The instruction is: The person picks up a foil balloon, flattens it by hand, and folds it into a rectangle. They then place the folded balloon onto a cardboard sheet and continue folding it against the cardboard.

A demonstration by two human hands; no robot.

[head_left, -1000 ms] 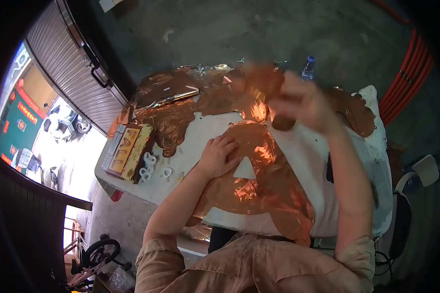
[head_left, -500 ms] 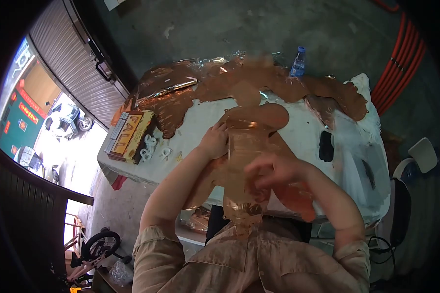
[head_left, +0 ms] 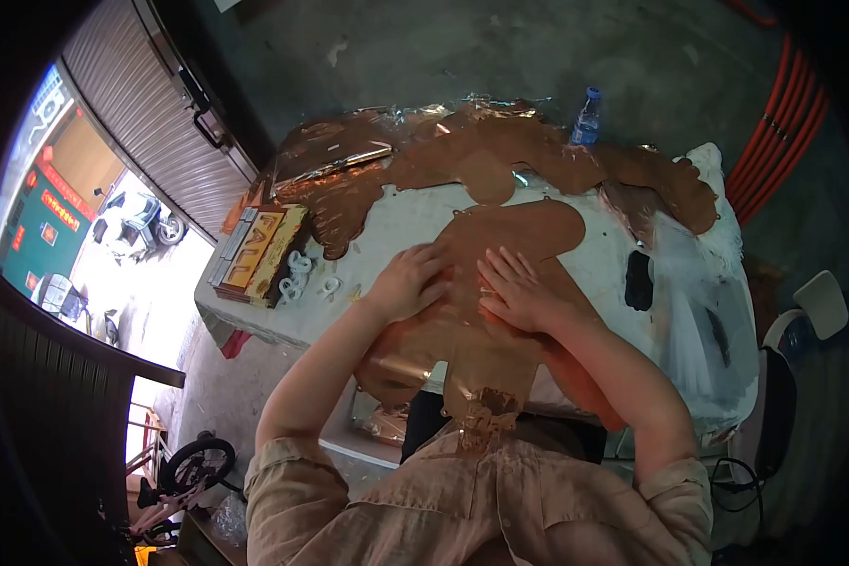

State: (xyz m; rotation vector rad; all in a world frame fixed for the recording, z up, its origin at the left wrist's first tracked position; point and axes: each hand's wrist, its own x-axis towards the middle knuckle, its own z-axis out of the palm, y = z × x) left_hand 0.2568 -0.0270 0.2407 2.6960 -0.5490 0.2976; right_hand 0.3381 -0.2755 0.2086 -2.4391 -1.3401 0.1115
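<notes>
A large flat copper-coloured foil shape [head_left: 467,335] with rounded lobes lies over the front of the white-covered table, its lower end reaching my shirt. My left hand [head_left: 413,281] rests on its left side, fingers slightly bent and apart. On its middle lies my right hand [head_left: 517,288], palm down with the fingers spread. Neither hand grips anything. Farther back, more copper-coloured foil shapes [head_left: 486,156] spread across the table's far side. Just left of my left hand are several small white rings [head_left: 297,269].
A stack of boxes with "FALL" lettering [head_left: 262,255] sits at the table's left. A blue-capped bottle [head_left: 586,120] stands at the back. On the right are a black object [head_left: 639,281] and clear plastic [head_left: 693,311]. A chair [head_left: 821,305] is beyond the table's right edge.
My right hand has moved up and come down flat on the foil. The foil's upper part, narrow and creased before, now lies flatter and wider. My left hand has shifted slightly.
</notes>
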